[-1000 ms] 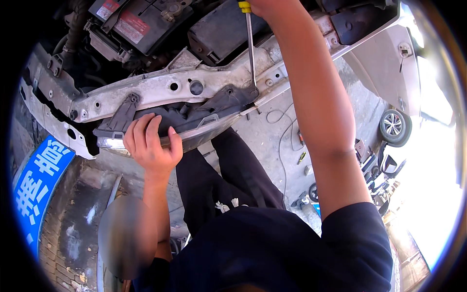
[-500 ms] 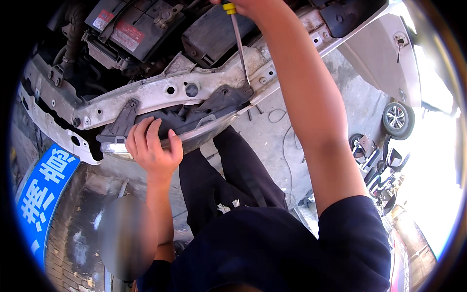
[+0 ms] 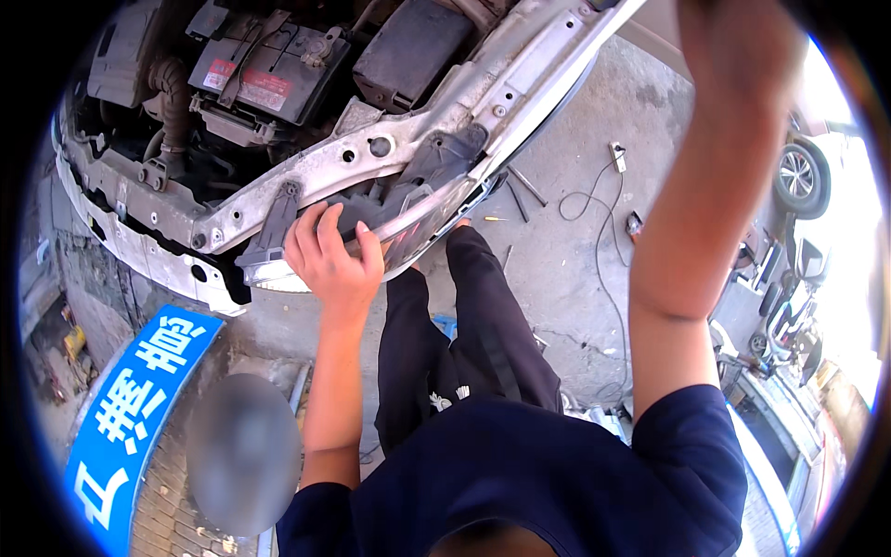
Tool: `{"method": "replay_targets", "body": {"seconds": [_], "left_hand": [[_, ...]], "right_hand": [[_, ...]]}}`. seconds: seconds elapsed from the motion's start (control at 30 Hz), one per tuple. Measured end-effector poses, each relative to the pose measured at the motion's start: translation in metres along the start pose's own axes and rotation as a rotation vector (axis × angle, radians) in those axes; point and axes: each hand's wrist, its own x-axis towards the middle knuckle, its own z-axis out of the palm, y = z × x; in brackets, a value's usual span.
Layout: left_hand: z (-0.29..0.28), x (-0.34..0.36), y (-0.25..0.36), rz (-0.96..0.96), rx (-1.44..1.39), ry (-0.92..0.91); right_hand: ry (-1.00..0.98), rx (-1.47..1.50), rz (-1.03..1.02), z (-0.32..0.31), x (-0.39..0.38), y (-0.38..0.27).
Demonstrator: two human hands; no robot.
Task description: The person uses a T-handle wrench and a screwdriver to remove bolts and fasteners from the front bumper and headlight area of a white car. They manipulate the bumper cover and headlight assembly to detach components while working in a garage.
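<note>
A car headlight (image 3: 401, 199) with a black housing and clear lens sits at the front corner of the open engine bay, against the pale metal crossmember (image 3: 316, 173). My left hand (image 3: 334, 252) grips its near edge, the fingers bent over the top and the thumb on the lens side. At the upper right, my right hand (image 3: 742, 42) is raised out past the car's edge. Motion smears its fingers, and whatever it may hold cannot be made out.
A battery (image 3: 269, 70) and a black box (image 3: 413, 51) fill the bay. On the concrete lie a cable (image 3: 603, 218) with a socket block and dark rods (image 3: 526, 186). A blue sign (image 3: 139, 408) stands at lower left; a wheel (image 3: 800, 176) is at the right.
My right hand has swung away from the headlight's upper mount to the right; the yellow-handled screwdriver it held is no longer visible. My left hand keeps its grip. The whole view has shifted.
</note>
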Motion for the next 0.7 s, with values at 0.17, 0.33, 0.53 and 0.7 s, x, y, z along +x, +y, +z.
{"method": "replay_targets", "body": {"seconds": [0.17,0.33,0.53,0.7], "left_hand": [[-0.004,0.003,-0.004,0.063,-0.046,0.010],[-0.010,0.016,0.012,0.249,-0.167,-0.033],[0.011,0.058,0.055,0.468,-0.176,-0.114],[0.043,0.066,0.077,0.519,0.017,-0.260]], "right_hand": [[0.390,0.040,0.422,-0.106,-0.133,-0.049],[0.117,0.277,0.813,-0.118,-0.294,-0.043],[0.125,-0.188,0.927,-0.079,-0.359,-0.007],[0.141,-0.053,0.986,-0.073,-0.363,-0.011]]}}
